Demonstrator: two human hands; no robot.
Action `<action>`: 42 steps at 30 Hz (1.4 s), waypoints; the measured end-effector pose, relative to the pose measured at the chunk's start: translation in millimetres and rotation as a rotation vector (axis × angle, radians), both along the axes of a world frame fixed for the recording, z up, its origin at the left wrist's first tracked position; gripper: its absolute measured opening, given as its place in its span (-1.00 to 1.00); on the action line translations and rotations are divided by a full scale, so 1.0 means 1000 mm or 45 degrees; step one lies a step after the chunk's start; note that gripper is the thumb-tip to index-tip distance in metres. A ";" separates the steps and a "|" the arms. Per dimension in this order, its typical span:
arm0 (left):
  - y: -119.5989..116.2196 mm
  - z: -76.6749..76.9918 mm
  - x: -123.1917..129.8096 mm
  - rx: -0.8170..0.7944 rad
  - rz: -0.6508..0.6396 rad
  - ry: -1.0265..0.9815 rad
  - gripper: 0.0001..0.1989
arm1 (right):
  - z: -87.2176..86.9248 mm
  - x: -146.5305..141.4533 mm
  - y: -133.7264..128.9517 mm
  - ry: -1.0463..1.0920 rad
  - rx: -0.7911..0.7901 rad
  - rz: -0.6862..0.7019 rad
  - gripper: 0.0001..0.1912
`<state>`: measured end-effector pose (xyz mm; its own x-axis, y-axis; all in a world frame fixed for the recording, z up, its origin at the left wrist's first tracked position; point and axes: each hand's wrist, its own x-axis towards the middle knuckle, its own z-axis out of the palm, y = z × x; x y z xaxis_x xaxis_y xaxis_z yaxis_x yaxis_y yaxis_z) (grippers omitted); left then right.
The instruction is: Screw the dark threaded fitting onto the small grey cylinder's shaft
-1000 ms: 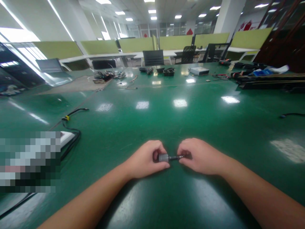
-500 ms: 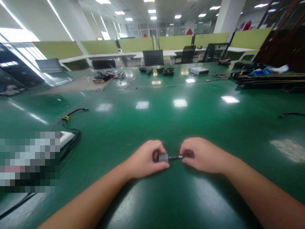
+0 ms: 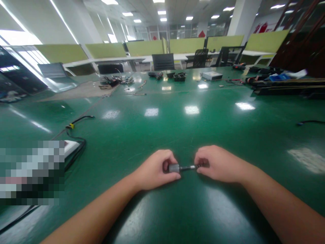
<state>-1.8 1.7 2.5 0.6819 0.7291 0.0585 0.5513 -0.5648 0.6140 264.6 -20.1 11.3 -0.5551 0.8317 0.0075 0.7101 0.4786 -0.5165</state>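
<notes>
My left hand (image 3: 156, 170) is closed around a short grey cylinder (image 3: 174, 168), thumb below and fingers above. A thin dark shaft (image 3: 185, 168) runs from the cylinder toward the right, with a bright metallic tip near its far end. At that end my right hand (image 3: 215, 164) pinches a small dark slender piece (image 3: 202, 165); its kind is too small to make out, and the fingertips partly cover it. Whether this piece is joined to the shaft or just meets it, I cannot tell. Both hands are low over the green tabletop (image 3: 162, 132).
At left lies a blurred-out device (image 3: 72, 146) with black cables (image 3: 81, 145) beside it. Along the far side are a silver box (image 3: 211, 75), dark parts (image 3: 179, 77) and a loose cable (image 3: 139, 88). Long dark strips (image 3: 286, 88) are stacked at right, near another black cable (image 3: 312, 121).
My right hand has shifted slightly to the right, and the bright tip of the shaft shows more clearly between the hands. The left hand keeps its hold on the grey cylinder.
</notes>
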 end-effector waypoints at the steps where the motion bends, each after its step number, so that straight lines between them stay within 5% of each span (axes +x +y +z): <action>1: 0.000 0.000 0.000 -0.002 -0.001 0.004 -0.71 | 0.001 0.002 0.001 -0.011 -0.012 -0.001 -0.94; 21: -0.001 0.000 0.000 0.011 0.006 0.009 -0.71 | -0.003 0.001 0.004 0.104 -0.114 -0.023 -0.92; 30: -0.001 -0.001 0.002 0.078 0.019 -0.039 -0.73 | -0.018 -0.040 -0.001 0.178 0.104 0.026 -0.94; 42: -0.001 0.000 0.002 0.035 0.018 -0.007 -0.79 | -0.018 -0.040 -0.003 0.224 0.127 0.030 -0.91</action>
<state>0.7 0.8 2.6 0.6711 0.7367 0.0825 0.5558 -0.5736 0.6017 224.3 -23.5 -6.8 -0.5570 0.8090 0.1880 0.6012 0.5489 -0.5808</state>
